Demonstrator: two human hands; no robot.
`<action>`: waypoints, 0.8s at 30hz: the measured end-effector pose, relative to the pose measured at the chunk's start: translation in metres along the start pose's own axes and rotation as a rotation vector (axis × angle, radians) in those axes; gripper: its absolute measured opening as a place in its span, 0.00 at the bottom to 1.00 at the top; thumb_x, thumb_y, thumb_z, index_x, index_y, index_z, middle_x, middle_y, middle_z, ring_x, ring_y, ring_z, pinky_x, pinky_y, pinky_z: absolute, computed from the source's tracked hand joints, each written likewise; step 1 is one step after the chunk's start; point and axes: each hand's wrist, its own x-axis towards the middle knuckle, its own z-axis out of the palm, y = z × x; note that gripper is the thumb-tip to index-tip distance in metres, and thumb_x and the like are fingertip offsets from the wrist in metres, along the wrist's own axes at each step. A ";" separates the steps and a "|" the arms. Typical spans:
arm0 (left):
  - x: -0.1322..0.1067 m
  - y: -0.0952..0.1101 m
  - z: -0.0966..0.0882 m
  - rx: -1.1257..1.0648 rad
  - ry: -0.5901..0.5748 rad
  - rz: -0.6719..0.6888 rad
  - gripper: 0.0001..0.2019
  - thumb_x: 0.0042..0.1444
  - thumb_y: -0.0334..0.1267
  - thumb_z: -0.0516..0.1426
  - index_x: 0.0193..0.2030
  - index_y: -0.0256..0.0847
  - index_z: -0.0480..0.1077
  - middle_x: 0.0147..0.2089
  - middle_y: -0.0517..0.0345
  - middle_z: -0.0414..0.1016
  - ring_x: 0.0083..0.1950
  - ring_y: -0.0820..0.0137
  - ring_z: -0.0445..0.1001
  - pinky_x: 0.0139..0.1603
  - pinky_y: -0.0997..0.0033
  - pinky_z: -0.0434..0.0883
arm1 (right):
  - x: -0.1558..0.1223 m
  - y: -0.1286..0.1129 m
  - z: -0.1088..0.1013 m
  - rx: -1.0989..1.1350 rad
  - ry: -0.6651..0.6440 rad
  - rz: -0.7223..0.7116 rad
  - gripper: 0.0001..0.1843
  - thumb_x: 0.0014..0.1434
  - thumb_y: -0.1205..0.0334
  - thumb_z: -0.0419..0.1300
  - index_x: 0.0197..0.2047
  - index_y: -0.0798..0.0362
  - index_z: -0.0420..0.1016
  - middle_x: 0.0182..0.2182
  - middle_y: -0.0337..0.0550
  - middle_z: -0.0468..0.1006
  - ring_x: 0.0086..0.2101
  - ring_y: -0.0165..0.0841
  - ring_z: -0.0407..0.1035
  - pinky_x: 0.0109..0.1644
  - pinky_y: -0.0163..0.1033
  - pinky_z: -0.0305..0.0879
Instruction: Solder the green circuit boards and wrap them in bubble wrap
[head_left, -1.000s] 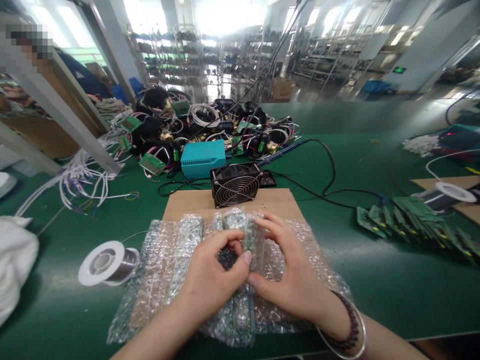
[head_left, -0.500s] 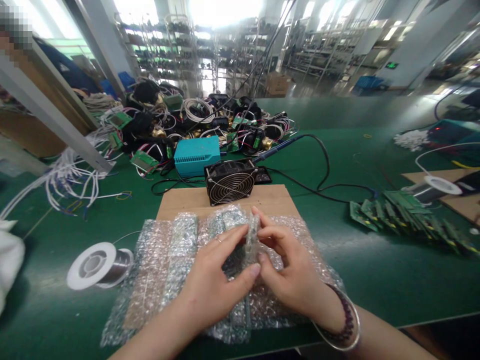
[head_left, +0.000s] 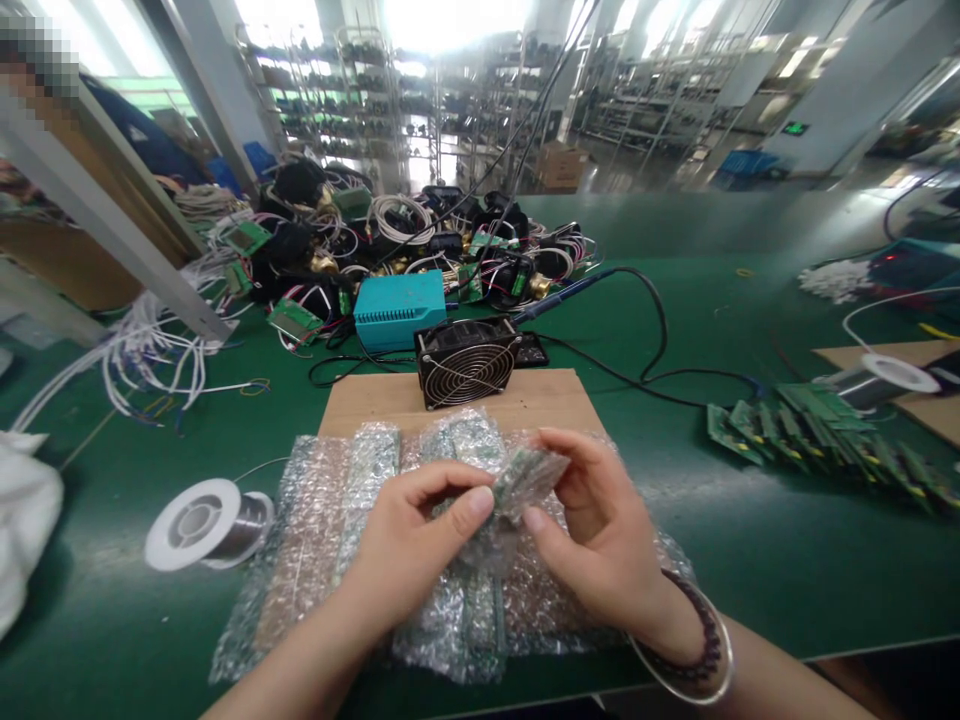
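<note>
A small green circuit board wrapped in clear bubble wrap [head_left: 529, 480] is held up in front of me, tilted toward the right. My left hand [head_left: 424, 525] pinches its left edge between thumb and fingers. Curled around its right side is my right hand [head_left: 604, 530], thumb at the lower edge and fingertips partly hidden behind the wrap. Below both hands, a sheet of bubble wrap [head_left: 296, 560] covers much of the cardboard [head_left: 360, 400]. More wrapped boards [head_left: 371, 460] lie on that sheet, partly covered by my hands and forearms.
Behind the cardboard stand a black fan [head_left: 469, 365] and a teal box [head_left: 401, 308]. A solder spool [head_left: 199, 525] sits left. Bare circuit boards [head_left: 825, 440] lie in a row at right. Cabled assemblies [head_left: 420, 225] are heaped at the back, with white wires [head_left: 142, 350] at left.
The wrapped board has turned from nearly upright and edge-on to tilted rightward, showing more of its face. My left fingers have drawn in to a pinch. The view has shifted slightly.
</note>
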 end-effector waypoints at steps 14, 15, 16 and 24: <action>-0.010 -0.006 0.007 0.700 0.415 0.924 0.05 0.61 0.32 0.56 0.34 0.42 0.70 0.31 0.63 0.78 0.33 0.75 0.76 0.45 0.71 0.73 | 0.023 -0.023 0.001 -0.111 0.069 0.251 0.04 0.44 0.63 0.61 0.22 0.52 0.69 0.17 0.34 0.71 0.19 0.26 0.64 0.22 0.31 0.64; -0.011 -0.006 0.009 0.728 0.411 0.975 0.05 0.61 0.32 0.55 0.34 0.41 0.70 0.31 0.63 0.78 0.33 0.76 0.75 0.45 0.72 0.73 | 0.023 -0.022 0.000 -0.125 0.097 0.248 0.05 0.44 0.63 0.62 0.22 0.52 0.69 0.16 0.34 0.71 0.19 0.26 0.64 0.23 0.31 0.64; -0.012 -0.006 0.010 0.751 0.398 1.010 0.06 0.62 0.32 0.55 0.34 0.41 0.70 0.31 0.62 0.78 0.33 0.76 0.75 0.45 0.73 0.73 | 0.023 -0.021 0.000 -0.116 0.112 0.258 0.05 0.43 0.64 0.62 0.22 0.52 0.69 0.17 0.34 0.71 0.19 0.25 0.64 0.24 0.32 0.65; -0.010 -0.012 0.010 0.861 0.248 1.096 0.09 0.62 0.27 0.52 0.41 0.39 0.73 0.39 0.60 0.80 0.46 0.73 0.75 0.56 0.69 0.69 | 0.023 -0.005 -0.002 0.610 0.006 0.599 0.12 0.47 0.56 0.66 0.34 0.49 0.70 0.28 0.37 0.77 0.28 0.29 0.71 0.31 0.34 0.69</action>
